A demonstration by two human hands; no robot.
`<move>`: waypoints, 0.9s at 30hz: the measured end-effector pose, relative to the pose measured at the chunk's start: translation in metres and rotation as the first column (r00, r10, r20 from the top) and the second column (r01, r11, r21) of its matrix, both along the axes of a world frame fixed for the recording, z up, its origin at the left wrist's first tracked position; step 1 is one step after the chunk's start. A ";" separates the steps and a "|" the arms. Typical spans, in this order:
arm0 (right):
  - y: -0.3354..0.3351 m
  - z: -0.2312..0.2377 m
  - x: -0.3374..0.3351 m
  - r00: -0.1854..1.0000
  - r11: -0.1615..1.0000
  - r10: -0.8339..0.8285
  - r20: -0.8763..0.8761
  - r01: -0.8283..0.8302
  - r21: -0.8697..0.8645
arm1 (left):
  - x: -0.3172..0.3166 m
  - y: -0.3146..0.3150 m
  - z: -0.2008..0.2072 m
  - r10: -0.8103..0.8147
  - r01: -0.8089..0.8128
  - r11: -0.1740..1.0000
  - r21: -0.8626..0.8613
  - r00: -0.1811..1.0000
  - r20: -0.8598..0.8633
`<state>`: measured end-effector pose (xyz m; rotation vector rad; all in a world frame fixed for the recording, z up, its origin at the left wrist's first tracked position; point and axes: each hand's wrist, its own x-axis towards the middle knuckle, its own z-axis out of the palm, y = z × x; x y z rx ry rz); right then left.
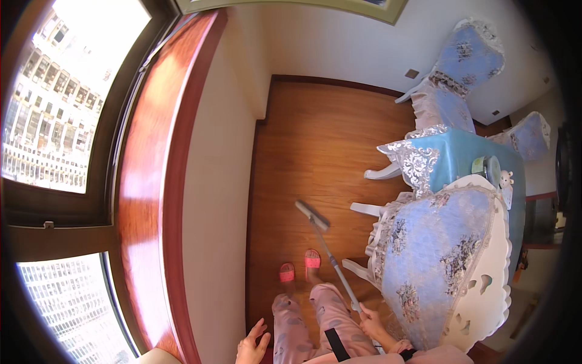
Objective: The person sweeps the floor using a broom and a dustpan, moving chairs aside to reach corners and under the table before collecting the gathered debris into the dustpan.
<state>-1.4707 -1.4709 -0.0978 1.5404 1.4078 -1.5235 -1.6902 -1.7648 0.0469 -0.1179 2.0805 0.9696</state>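
Left hand (250,347) held free at near left, fingers loosely curled, mop (334,262) gripped by right hand (373,324), mop head (311,213) seen farther off against floor (333,139), chair (433,255) placed at right

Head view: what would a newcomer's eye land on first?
Probably the big chair in blue floral cloth at lower right, and the bright window along the left side. Near the middle, a grey mop gripped in the right hand slants over the wooden floor, pink slippers to its left.

Floor (330,139) around mop (333,261) lies open, chairs (433,255) blocking right.
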 end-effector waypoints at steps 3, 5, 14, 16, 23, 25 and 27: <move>0.021 -0.034 -0.049 0.866 0.856 0.404 -0.296 -0.244 0.456 | 0.002 -0.002 0.000 0.031 -0.033 0.998 0.044 0.999 0.042; 0.040 -0.064 -0.129 0.930 0.925 0.300 -0.214 -0.228 0.304 | 0.010 -0.014 -0.001 0.069 -0.071 0.997 0.024 0.995 0.073; 0.064 -0.144 -0.360 0.859 0.874 0.439 -0.263 -0.341 0.346 | 0.035 -0.049 0.012 0.074 -0.073 0.989 -0.126 0.997 0.002; 0.058 -0.158 -0.317 0.833 0.866 0.465 -0.299 -0.358 0.349 | 0.034 -0.050 0.014 0.091 -0.087 0.989 -0.118 0.995 0.033; -0.003 -0.102 -0.053 0.695 0.694 0.697 -0.175 -0.593 0.409 | 0.035 -0.075 0.009 0.016 -0.016 0.999 -0.036 1.000 -0.013; -0.022 -0.070 0.023 0.701 0.681 0.702 -0.127 -0.609 0.406 | 0.032 -0.078 0.013 -0.001 0.001 1.000 -0.020 1.000 -0.005; -0.038 -0.038 0.078 0.726 0.705 0.684 -0.065 -0.636 0.313 | 0.037 -0.087 0.010 -0.019 0.019 1.000 -0.014 1.000 -0.002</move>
